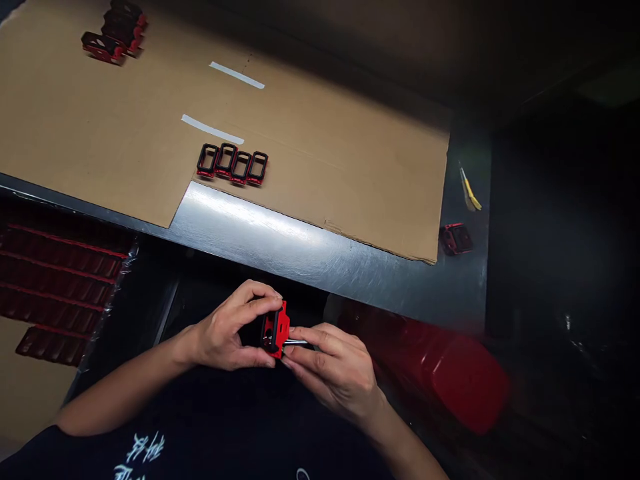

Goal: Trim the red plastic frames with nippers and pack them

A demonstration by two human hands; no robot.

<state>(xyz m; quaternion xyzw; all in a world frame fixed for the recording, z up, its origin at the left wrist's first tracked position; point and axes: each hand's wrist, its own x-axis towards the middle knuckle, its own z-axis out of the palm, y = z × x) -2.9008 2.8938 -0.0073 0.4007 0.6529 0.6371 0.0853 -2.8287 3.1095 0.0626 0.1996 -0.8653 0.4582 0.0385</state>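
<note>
My left hand [240,327] grips a small red and black plastic frame [283,323] between thumb and fingers, in front of my body and below the table edge. The red face of the frame is turned to the right, the black rim to the left. My right hand [335,367] is closed around a slim, light metal tool [296,342]. Its tip meets the lower part of the frame's red face. Fingers cover most of the tool, so its exact kind cannot be made out.
On the cardboard sheet [340,173] stands a row of black-rimmed red frames [241,167]; more frames [120,30] lie far left. A yellow-handled knife [470,190] and another frame [456,239] lie on the right. Trays of red parts [60,287] sit left, a red bin [465,380] lower right.
</note>
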